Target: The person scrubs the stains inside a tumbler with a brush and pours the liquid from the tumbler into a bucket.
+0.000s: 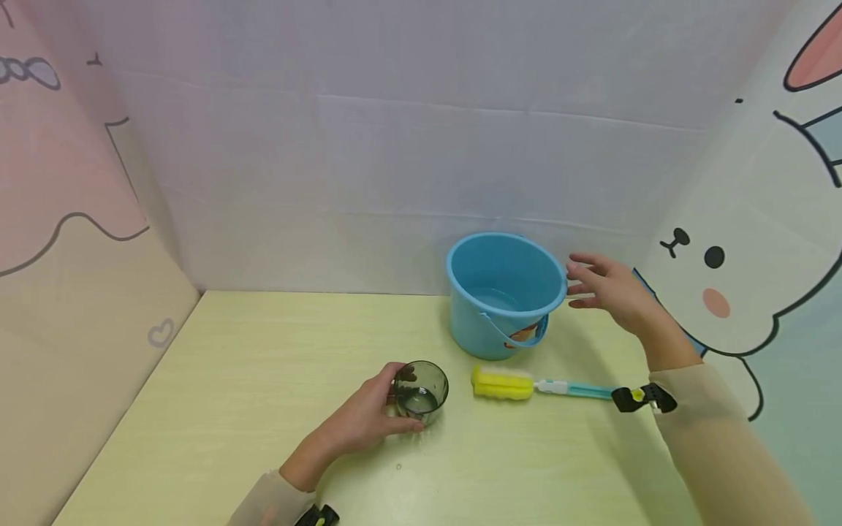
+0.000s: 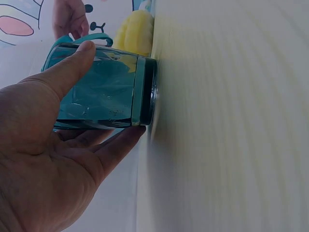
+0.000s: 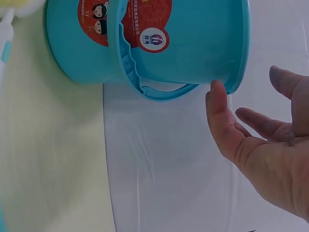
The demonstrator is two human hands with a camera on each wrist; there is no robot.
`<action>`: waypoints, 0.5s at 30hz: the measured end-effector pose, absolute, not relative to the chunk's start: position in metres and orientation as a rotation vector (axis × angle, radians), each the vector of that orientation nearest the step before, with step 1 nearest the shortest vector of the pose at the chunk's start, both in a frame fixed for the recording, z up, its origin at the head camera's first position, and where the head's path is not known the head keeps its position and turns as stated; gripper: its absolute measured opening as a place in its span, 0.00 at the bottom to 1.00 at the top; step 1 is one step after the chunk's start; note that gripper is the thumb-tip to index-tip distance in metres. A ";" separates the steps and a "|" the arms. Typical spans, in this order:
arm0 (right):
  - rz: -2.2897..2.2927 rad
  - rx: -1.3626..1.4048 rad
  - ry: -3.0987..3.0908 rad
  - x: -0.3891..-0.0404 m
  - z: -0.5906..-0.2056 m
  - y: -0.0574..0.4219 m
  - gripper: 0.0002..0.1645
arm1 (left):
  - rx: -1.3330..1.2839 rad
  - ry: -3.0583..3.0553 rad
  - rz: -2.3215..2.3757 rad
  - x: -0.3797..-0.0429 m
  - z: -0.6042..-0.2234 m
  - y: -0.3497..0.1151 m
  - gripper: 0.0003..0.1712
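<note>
Our left hand (image 2: 55, 150) gripping one smoky glass tumbler (image 1: 427, 376); our right hand (image 1: 612, 291), fingers spread, just beside one blue bucket (image 1: 470, 321), interior visible from head view only; between hands, one yellow sponge brush (image 1: 503, 383).

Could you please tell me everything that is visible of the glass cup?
The glass cup looks see-through and dark-tinted, with a round, open rim and thick base. It appears to rest upright on the pale table, left of the brush. The left grip holds its side. Whether it contains liquid is unclear.
</note>
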State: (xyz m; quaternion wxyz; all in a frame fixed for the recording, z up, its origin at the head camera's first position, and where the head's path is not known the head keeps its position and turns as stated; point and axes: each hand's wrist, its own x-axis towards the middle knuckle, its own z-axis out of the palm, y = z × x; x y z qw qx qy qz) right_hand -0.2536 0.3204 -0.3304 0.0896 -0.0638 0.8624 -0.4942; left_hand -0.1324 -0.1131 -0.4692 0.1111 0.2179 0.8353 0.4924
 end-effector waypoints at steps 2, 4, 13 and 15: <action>-1.487 -0.159 2.537 -0.257 -0.329 0.318 0.47 | 0.643 2.451 1.446 -0.133 -0.470 -0.113 0.50; -1.500 -0.131 2.511 -0.261 -0.329 0.315 0.48 | 0.646 2.456 1.441 -0.133 -0.470 -0.113 0.50; -1.595 -0.074 2.380 -0.276 -0.330 0.306 0.44 | 0.645 2.462 1.439 -0.133 -0.470 -0.113 0.50; -1.610 -0.058 2.363 -0.277 -0.329 0.304 0.42 | 0.646 2.454 1.445 -0.133 -0.470 -0.113 0.50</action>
